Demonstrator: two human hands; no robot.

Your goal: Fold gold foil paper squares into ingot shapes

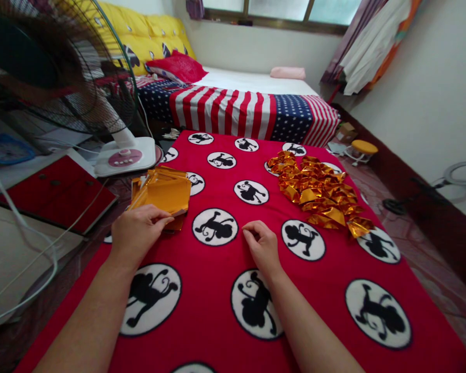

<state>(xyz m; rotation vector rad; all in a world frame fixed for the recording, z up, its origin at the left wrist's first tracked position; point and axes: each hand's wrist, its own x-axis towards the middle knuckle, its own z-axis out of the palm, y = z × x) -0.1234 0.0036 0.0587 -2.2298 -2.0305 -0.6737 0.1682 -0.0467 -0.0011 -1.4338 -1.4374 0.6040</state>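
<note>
At the left of the red cloth lies a stack of gold foil paper sheets [163, 189], its edges uneven. My left hand [137, 228] pinches the near right corner of a top sheet, which is lifted and shows a pale underside. My right hand [262, 243] rests over the middle of the cloth, fingers curled with thumb near the forefinger; nothing shows between them. Farther right sits a heap of folded gold foil pieces [318, 189], apart from both hands.
The red cloth [217, 280] has white circles with black monkey figures. An electric fan [124, 150] stands at the left beside a red-topped cabinet [58, 186]. Beyond is a bed [233, 111] with a striped cover. A yellow stool [364, 147] stands at the right.
</note>
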